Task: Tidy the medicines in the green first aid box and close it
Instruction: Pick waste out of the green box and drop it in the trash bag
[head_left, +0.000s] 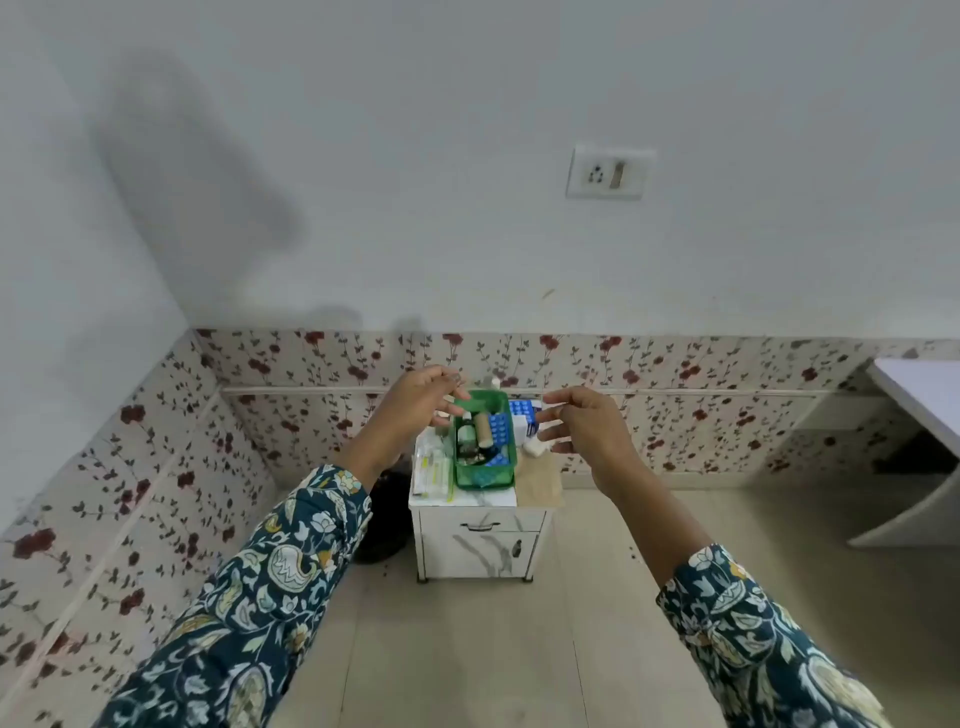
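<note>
The green first aid box stands open on a small white cabinet. Inside it I see a beige bandage roll, blue pill strips and small bottles. My left hand hovers over the box's far left corner with fingers spread and nothing in it. My right hand hangs to the right of the box, fingers apart and empty. White and blue medicine cartons and a white roll lie right of the box. Packets and syringes lie left of it.
A brown sheet covers the cabinet top's right side. A dark bag sits on the floor left of the cabinet. Floral wall panels run behind. A white table juts in at the right.
</note>
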